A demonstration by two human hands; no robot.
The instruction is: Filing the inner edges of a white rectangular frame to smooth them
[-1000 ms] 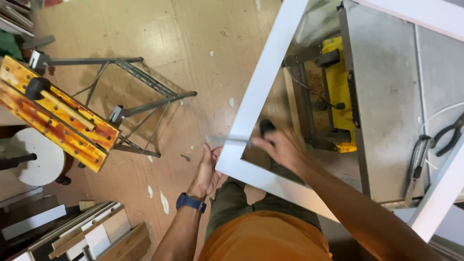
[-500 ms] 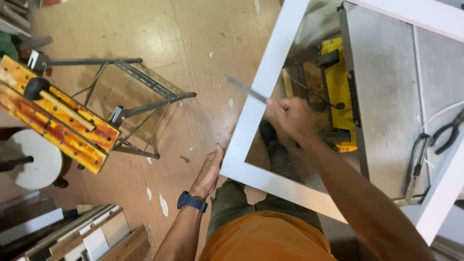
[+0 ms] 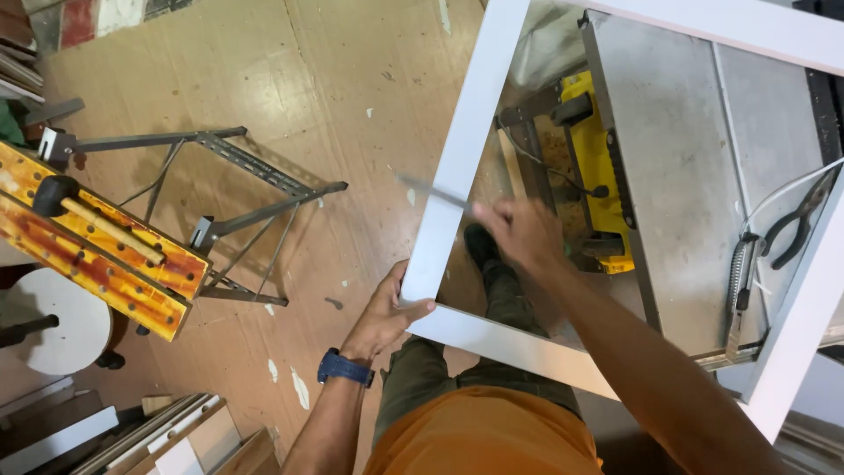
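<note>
- My left hand [image 3: 382, 317] grips the near left corner of the white rectangular frame [image 3: 457, 167]; the thumb lies flat on the frame's face and the other fingers curl under its outer edge, pressed together.
- A dark blue wristwatch [image 3: 345, 367] sits on that left wrist.
- My right hand [image 3: 519, 233] is inside the frame's opening, just beside its left rail, closed in a fist around the handle end of a thin grey metal tool [image 3: 435, 193].
- That tool is blurred; its long blade lies across the left rail, its tip out over the floor. I cannot tell what kind of tool it is.
- The frame is tilted across the view: its left rail runs up from the held corner, its near rail passes over my legs, and its far rail crosses the top right.
- Through the opening I see a grey metal table top [image 3: 694, 176] with a yellow machine [image 3: 598, 167] under its left edge.
- A pair of black-handled pliers [image 3: 796, 229] lies on that table near the frame's right rail.
- Well to the left stands a folding workbench [image 3: 97, 255] with orange-yellow jaws on a grey steel stand.
- A black-headed mallet [image 3: 79, 211] rests on the workbench top.
- The wooden floor [image 3: 290, 79] is paint-spotted.
</note>
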